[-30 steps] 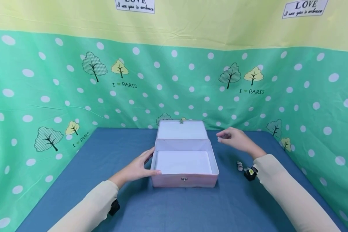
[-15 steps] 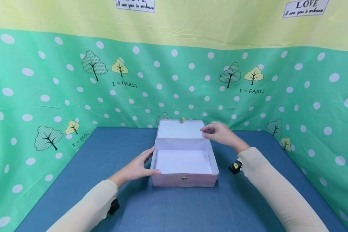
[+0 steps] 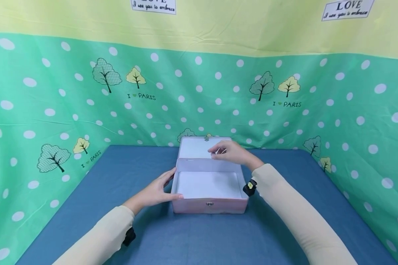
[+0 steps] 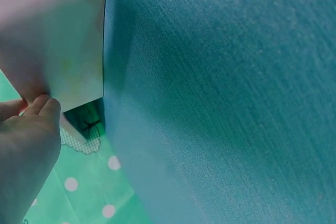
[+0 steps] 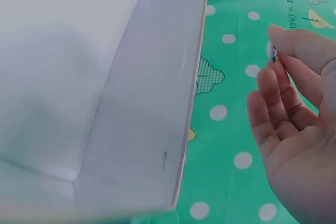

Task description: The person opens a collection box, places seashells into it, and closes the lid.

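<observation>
A pink tin box [image 3: 194, 207] with a white inside stands on the table, its lid [image 3: 192, 148] thrown back behind it. My left hand [image 3: 156, 190] holds the box at its left side. The thumb lies on the front left rim, and the fingers reach along the left wall. In the left wrist view, the fingertips [image 4: 48, 106] touch the box's edge. Over the rear of the box is my right hand [image 3: 231, 151], in front of the lid. Its thumb and index finger pinch a small white object with a dark edge [image 5: 271, 51], whose kind I cannot tell.
A dark blue cloth [image 3: 146, 235] covers the table. Behind and at both sides hangs a green and yellow curtain [image 3: 172, 88] with dots and trees. A clasp [image 3: 206, 138] sits on the lid's edge and a metal catch [image 3: 209, 204] on the box front.
My right hand has moved left from beside the box to over its rear. A small wrapped thing on the table at right is now hidden by the sleeve. The left hand and box stay put.
</observation>
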`<action>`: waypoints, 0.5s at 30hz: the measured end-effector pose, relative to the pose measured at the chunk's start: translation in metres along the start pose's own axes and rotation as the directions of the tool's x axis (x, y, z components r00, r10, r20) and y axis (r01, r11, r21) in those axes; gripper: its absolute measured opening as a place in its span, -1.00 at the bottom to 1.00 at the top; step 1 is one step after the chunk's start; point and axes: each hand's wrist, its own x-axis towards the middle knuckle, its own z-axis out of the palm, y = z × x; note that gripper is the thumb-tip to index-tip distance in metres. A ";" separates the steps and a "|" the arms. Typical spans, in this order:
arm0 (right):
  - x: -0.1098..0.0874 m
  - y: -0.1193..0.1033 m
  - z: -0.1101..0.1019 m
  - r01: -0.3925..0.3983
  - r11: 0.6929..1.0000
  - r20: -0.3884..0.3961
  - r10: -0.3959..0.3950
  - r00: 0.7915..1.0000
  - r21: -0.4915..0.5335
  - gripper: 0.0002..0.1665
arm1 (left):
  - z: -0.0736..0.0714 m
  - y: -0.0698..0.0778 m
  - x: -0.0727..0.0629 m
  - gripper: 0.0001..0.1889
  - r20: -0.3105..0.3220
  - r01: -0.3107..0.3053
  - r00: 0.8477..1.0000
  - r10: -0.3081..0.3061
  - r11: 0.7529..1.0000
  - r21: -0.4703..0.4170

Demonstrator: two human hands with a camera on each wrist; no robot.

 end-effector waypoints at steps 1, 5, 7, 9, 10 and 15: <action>0.002 0.000 0.002 0.002 1.000 0.005 -0.002 1.000 0.005 -0.66 | 0.000 0.000 0.000 0.17 -0.001 -0.001 1.000 0.001 1.000 -0.002; 0.011 0.000 0.010 0.003 1.000 0.018 -0.003 1.000 0.022 -0.67 | 0.000 0.000 0.000 0.17 0.001 -0.001 1.000 0.001 1.000 -0.007; 0.015 0.000 0.015 -0.007 0.999 0.031 0.006 0.999 0.032 -0.68 | 0.000 0.000 0.001 0.17 0.001 0.001 1.000 -0.001 1.000 -0.010; 0.019 0.000 0.020 -0.016 0.999 0.046 0.014 0.999 0.037 -0.68 | 0.001 0.000 0.001 0.17 0.001 0.004 1.000 -0.004 1.000 -0.010; 0.021 0.000 0.023 -0.021 0.999 0.053 0.019 0.998 0.039 -0.67 | 0.000 0.000 0.001 0.17 0.000 0.006 1.000 -0.006 1.000 -0.010; 0.029 0.001 0.036 -0.017 1.000 0.089 0.015 0.996 0.020 -0.66 | 0.001 -0.001 0.001 0.17 -0.005 0.004 1.000 -0.004 1.000 0.000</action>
